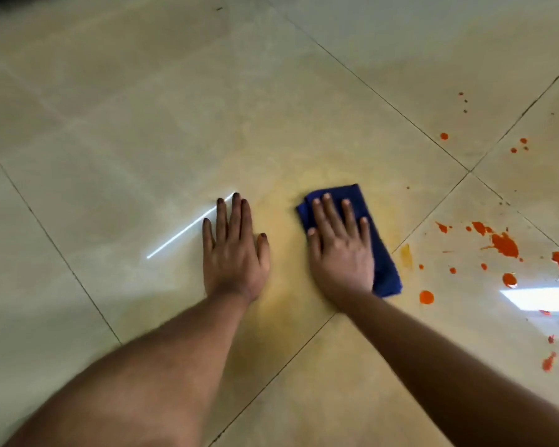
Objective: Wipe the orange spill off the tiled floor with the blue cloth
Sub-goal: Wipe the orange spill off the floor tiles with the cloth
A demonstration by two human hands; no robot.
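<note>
Right hand [341, 245] flat, fingers spread, pressing blue cloth [383, 253] onto tiled floor [142, 124]. Left hand [234, 250] flat, bracing alongside. Orange spill [504, 245] lies right of cloth, unwiped. Best: sweep rightward, firm even pressure, gather blobs inward, avoid smearing.

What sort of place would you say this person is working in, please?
Probably an indoor room, perhaps a kitchen, though no furniture shows. The glossy tiled floor reflects window light, an orange spill lies on it, and the right hand presses a blue cloth flat.
</note>
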